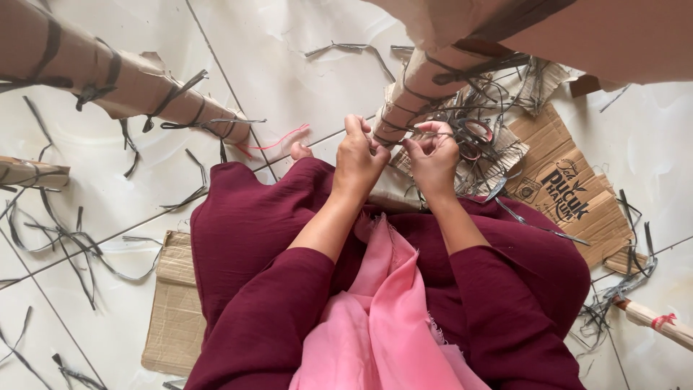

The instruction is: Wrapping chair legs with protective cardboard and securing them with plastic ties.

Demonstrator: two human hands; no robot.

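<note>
I sit on the white tiled floor with flattened cardboard under and beside me, and the paper-wrapped roll I am binding leans in just beyond my knees, its near end at my fingertips. My left hand and right hand are both curled nearly closed, pinching a thin dark strap at that end; I judge it best kept taut and flat while I cinch it. Scissors lie just beside my right hand, and loose strap offcuts litter the floor, easy to snag.
</note>
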